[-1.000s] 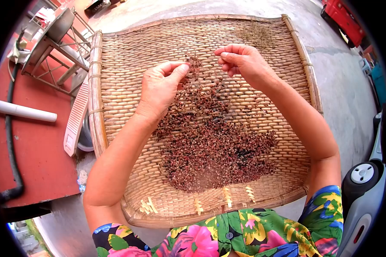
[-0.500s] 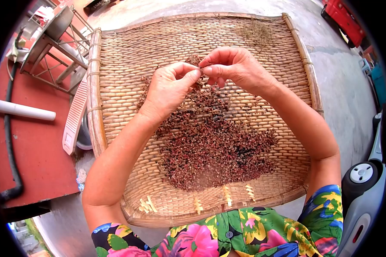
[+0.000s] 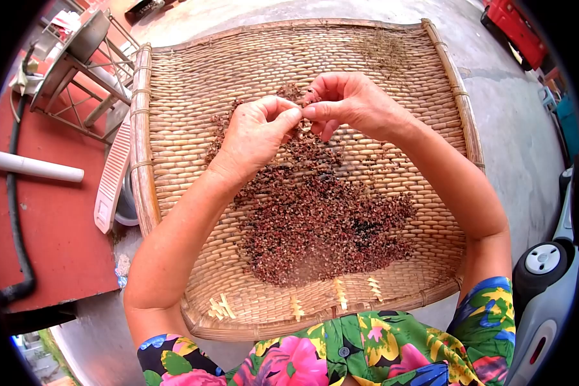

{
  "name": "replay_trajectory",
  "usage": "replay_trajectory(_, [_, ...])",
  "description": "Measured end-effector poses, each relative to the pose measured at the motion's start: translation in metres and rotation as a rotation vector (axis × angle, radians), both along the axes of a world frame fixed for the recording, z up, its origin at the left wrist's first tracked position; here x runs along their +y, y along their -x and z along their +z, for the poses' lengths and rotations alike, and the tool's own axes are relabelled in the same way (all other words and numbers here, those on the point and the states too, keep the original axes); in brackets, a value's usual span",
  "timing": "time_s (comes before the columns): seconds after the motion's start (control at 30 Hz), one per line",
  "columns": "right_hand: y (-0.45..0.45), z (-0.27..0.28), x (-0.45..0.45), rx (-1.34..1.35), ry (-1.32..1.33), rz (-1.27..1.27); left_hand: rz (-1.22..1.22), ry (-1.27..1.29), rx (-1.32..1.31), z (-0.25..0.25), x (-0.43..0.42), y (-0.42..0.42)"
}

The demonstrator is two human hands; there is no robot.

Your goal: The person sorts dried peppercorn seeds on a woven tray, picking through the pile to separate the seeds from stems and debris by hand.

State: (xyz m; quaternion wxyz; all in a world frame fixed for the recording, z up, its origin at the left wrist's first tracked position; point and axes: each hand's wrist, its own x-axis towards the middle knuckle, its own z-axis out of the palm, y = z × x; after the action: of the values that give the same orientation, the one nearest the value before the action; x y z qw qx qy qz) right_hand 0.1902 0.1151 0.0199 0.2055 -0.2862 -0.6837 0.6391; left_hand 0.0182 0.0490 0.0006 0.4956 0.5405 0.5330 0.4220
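A wide woven bamboo tray (image 3: pixel 193 96) lies in front of me, with a heap of dried red-brown husks and black seeds, which look like Sichuan peppercorns (image 3: pixel 321 225), spread over its middle. My left hand (image 3: pixel 254 132) and my right hand (image 3: pixel 350 106) meet above the far end of the heap, thumbs and forefingers pinched and tips almost touching. Between the fingers of the right hand shows a small sprig of peppercorns (image 3: pixel 311 98). The left fingertips close at the same spot; what they grip is mostly hidden behind the thumb.
Thin brown stems (image 3: pixel 387 51) lie at the tray's far right corner. To the left stand a metal stand (image 3: pixel 77 77), a white pipe (image 3: pixel 35 164) and a pink ridged washboard (image 3: pixel 112 180). A wheeled grey plastic thing (image 3: pixel 550 276) is at the right, a red vehicle (image 3: pixel 516 32) beyond.
The right fingers have loosened slightly and shifted at the pinch, so more of the sprig shows. The left hand has barely moved. The heap looks the same.
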Motion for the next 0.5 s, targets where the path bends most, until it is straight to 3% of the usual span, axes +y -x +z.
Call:
replay_trajectory(0.27, [-0.005,-0.004,0.008,-0.087,0.055,0.058,0.039,0.097,-0.011,-0.004,0.003,-0.001])
replay_trajectory(0.5, [-0.001,-0.009,0.008,-0.140,0.091,-0.117,0.100,0.126,-0.040,-0.009,0.006,0.005])
